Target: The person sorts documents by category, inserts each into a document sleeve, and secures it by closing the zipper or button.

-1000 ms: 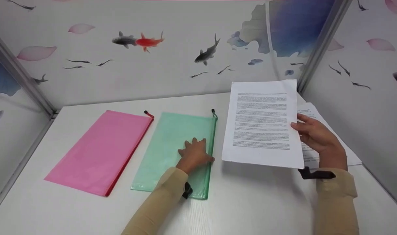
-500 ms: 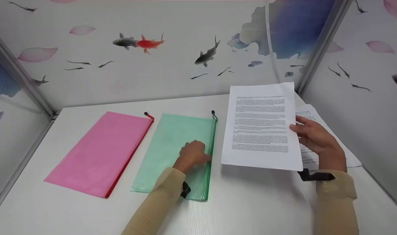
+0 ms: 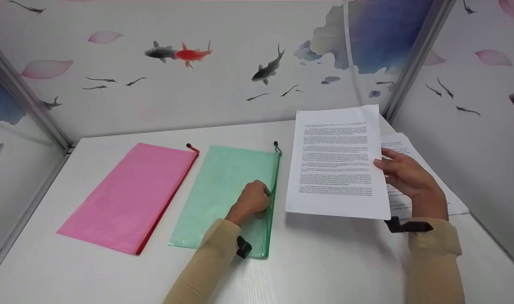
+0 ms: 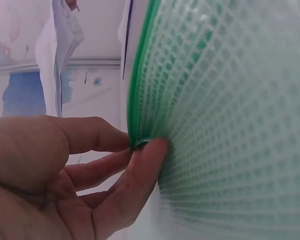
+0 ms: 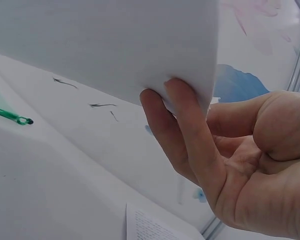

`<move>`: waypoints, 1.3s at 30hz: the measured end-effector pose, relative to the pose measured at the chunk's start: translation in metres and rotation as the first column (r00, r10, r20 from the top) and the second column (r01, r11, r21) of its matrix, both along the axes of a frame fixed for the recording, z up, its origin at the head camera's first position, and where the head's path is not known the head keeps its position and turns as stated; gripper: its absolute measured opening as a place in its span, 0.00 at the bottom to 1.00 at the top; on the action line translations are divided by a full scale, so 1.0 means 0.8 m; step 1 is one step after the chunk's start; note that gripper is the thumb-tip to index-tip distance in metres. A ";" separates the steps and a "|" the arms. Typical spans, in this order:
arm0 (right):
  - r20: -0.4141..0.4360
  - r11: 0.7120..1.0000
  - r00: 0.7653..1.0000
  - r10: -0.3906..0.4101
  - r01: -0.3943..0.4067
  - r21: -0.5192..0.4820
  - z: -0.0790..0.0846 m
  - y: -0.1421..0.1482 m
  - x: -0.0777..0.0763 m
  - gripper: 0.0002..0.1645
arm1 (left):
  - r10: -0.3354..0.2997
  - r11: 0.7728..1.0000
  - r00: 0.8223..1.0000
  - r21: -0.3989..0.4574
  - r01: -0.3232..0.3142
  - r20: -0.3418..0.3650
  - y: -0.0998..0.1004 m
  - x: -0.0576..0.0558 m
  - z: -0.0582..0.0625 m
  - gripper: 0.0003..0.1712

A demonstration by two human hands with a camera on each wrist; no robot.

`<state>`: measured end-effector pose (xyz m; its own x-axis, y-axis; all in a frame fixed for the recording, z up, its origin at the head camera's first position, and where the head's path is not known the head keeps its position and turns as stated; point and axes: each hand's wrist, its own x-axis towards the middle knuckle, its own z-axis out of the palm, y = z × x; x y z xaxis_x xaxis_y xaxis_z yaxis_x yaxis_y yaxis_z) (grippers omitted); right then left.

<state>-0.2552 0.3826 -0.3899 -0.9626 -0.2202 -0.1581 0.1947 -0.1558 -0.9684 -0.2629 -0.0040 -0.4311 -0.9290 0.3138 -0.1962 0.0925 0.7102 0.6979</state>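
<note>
Left hand (image 3: 251, 199): thumb and fingers (image 4: 92, 134) pinched together on the dark green zip edge of a pale green, rectangular, mesh-patterned plastic pouch (image 3: 227, 173); in the left wrist view that edge stands between thumb and fingertips, the mesh bowing away beside it. Right hand (image 3: 411, 177): fingers clamped on the right edge of white rectangular printed paper (image 3: 337, 164), thumb on the text side, fingertips on the blank back; number of sheets cannot be told. Paper held up clear of the counter (image 3: 324, 266), text toward the wearer, to the right of the green pouch, shadow below. Green pouch lies on the counter, its black-tipped green zip pull (image 3: 277, 147) at the far right corner. More white printed paper (image 3: 455, 205) lies on the counter behind the right hand, partly covered. Left of the green pouch, apart from it, a pink rectangular pouch (image 3: 130, 198) lies flat, red along its right edge, with a black-tipped red pull (image 3: 192, 147). Beyond, a white wall (image 3: 126, 105) printed with fish and petals.
</note>
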 end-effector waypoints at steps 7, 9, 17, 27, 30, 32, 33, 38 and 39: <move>-0.001 1.000 1.000 0.012 -0.012 0.023 -0.001 -0.004 -0.002 0.36 | 0.065 0.989 0.993 0.128 -0.078 0.102 -0.008 -0.005 -0.003 0.17; -0.003 1.000 1.000 0.017 -0.017 0.027 -0.001 -0.006 -0.002 0.36 | 0.090 0.977 0.982 0.175 -0.120 0.169 -0.012 -0.007 -0.002 0.17; 0.020 1.000 1.000 0.002 -0.002 0.017 0.002 -0.011 -0.004 0.37 | 0.150 0.923 0.951 0.306 -0.233 0.272 -0.023 -0.011 0.006 0.19; 0.080 0.997 0.995 -0.063 0.067 -0.046 0.012 -0.024 -0.003 0.47 | 0.157 0.889 0.944 0.374 -0.263 0.290 -0.042 -0.016 0.023 0.18; 0.091 0.990 0.994 -0.059 0.070 -0.122 0.013 -0.030 -0.003 0.48 | 0.150 0.871 0.945 0.413 -0.265 0.290 -0.048 -0.018 0.025 0.18; 0.085 0.984 0.996 -0.040 0.054 -0.171 0.015 -0.034 -0.004 0.47 | 0.144 0.858 0.949 0.443 -0.262 0.281 -0.052 -0.018 0.027 0.18; 0.081 0.981 0.996 -0.029 0.044 -0.189 0.016 -0.036 -0.004 0.46 | 0.142 0.852 0.950 0.455 -0.260 0.278 -0.054 -0.018 0.028 0.19; 0.064 0.977 0.998 0.005 0.009 -0.213 0.021 -0.050 -0.004 0.43 | 0.157 0.826 0.951 0.493 -0.274 0.266 -0.065 -0.019 0.037 0.20; 0.062 0.977 0.998 0.010 0.004 -0.212 0.022 -0.053 -0.004 0.43 | 0.159 0.819 0.951 0.502 -0.277 0.265 -0.068 -0.019 0.039 0.20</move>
<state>-0.2587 0.3403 -0.3724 -0.9515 -0.2581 -0.1674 0.2547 -0.3556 -0.8993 -0.2784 -0.0583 -0.4001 -0.9434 0.2176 -0.2505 -0.2049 0.2117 0.9556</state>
